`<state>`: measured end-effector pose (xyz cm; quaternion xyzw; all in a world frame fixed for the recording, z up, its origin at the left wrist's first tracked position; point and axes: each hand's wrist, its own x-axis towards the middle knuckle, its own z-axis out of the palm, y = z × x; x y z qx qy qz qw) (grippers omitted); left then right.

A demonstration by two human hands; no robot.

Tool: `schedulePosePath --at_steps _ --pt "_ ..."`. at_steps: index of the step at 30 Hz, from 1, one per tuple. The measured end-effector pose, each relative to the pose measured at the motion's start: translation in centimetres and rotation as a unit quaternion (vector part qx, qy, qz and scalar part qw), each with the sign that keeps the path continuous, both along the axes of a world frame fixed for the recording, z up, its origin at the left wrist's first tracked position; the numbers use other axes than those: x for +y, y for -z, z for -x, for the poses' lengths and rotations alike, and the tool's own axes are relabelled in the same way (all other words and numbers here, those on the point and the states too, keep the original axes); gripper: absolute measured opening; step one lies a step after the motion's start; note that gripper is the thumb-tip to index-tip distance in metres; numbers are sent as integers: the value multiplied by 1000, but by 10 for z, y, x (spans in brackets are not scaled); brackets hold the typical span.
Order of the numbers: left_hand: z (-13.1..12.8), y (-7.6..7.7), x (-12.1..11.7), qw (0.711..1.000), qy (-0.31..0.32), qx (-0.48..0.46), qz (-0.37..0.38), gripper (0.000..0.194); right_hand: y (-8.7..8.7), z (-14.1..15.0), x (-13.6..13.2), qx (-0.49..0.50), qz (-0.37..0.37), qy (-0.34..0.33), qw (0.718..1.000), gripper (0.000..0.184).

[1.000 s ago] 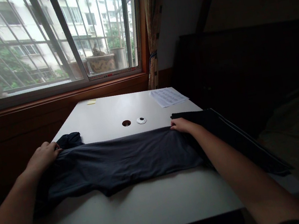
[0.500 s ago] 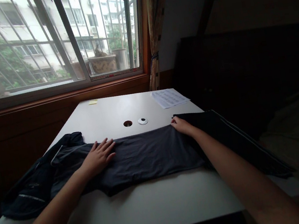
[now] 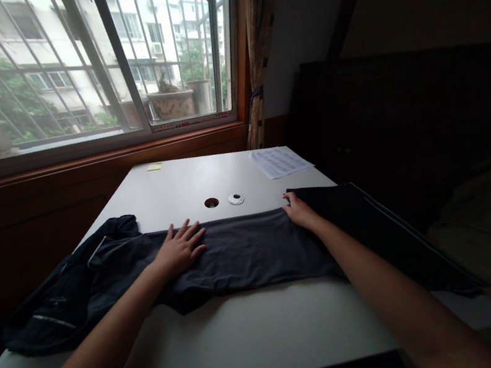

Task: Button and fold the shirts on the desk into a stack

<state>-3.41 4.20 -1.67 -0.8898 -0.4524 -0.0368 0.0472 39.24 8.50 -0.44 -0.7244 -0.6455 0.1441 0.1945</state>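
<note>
A long dark garment (image 3: 247,253), grey in its middle and near-black with thin pale stripes at both ends, lies stretched across a white table (image 3: 271,337). Its exact kind I cannot tell. My left hand (image 3: 180,249) rests flat on the grey part, left of the middle, fingers spread. At the far edge, where the grey meets the dark right end, my right hand (image 3: 297,208) pinches the cloth between thumb and fingers. The left end is bunched and wrinkled, with a small light mark on it. On the right, the dark end slants over the table's side.
Printed papers (image 3: 280,161) lie at the table's far right corner, a yellow sticky note (image 3: 155,167) at the far left. Beyond the garment are a round hole (image 3: 211,203) and a white round cap (image 3: 235,199). A barred window (image 3: 80,67) and a curtain (image 3: 256,81) stand behind.
My left hand has slid a little to the right along the garment, fingers still spread. My right hand stays at the far edge, its finger pose slightly changed. The view has shifted slightly.
</note>
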Motion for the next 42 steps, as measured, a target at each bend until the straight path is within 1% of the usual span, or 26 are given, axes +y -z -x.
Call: schedulePosePath --at_steps 2,5,7,8,9,11,13,16,18,20,22,24,25,26,27,28,30,31,32,33,34,35,37,39,42 --pt "-26 1 -12 998 60 -16 27 59 -2 -1 -2 16 25 4 1000 55" --pt "-53 -5 -32 986 147 -47 60 59 -8 -6 -8 46 72 -12 996 79" --pt "-61 -10 -48 975 195 -66 81 59 -14 -11 -13 72 98 -47 991 92" --pt "-62 -13 -56 969 216 -73 89 59 -17 -13 -16 86 108 -68 988 95" --pt "-62 -15 -64 964 235 -77 96 60 -20 -15 -19 100 115 -88 985 96" --pt "-61 -18 -80 958 258 -78 101 62 -26 -17 -23 124 116 -115 979 91" --pt "-58 -19 -95 956 266 -74 103 65 -30 -17 -27 159 90 -122 976 82" --pt "-56 -21 -111 954 265 -70 119 68 -33 -12 -32 234 27 -96 967 71" --pt "-55 -24 -116 950 270 -76 137 70 -34 -7 -38 273 10 -73 959 70" --pt "-56 -28 -116 944 271 -97 158 64 -36 -1 -47 307 17 -56 950 72" --pt "-59 -33 -111 942 246 -144 175 51 -39 7 -57 349 16 -40 936 75" --pt "-67 -37 -100 937 191 -224 188 40 -46 18 -69 409 7 -20 912 77" --pt "-73 -39 -94 927 157 -275 200 39 -50 25 -75 437 6 -17 899 77" --pt "-80 -40 -87 909 120 -332 222 39 -54 32 -82 463 12 -22 886 77" --pt "-89 -41 -80 879 83 -391 261 41 -58 39 -88 489 23 -35 872 76" --pt "-99 -42 -73 836 47 -447 313 43 -62 46 -95 511 40 -58 857 74" --pt "-118 -41 -61 730 -15 -538 422 51 -67 61 -108 533 83 -121 833 70" --pt "-126 -39 -56 684 -39 -568 456 56 -67 68 -115 530 105 -156 827 68" --pt "-133 -38 -52 656 -58 -589 469 61 -66 74 -121 517 125 -190 825 67" --pt "-139 -35 -48 644 -73 -603 464 64 -64 79 -126 493 142 -221 830 67" --pt "-143 -32 -44 644 -85 -613 449 66 -61 83 -131 461 150 -248 839 68" --pt "-145 -29 -41 651 -91 -616 433 67 -58 86 -135 422 147 -270 853 70" --pt "-145 -21 -35 670 -85 -612 412 63 -51 88 -142 339 106 -296 887 72" --pt "-141 -15 -30 687 -77 -604 397 53 -46 83 -147 261 42 -289 920 69" --pt "-133 -9 -25 705 -87 -594 377 37 -38 66 -149 150 -27 -235 960 67"
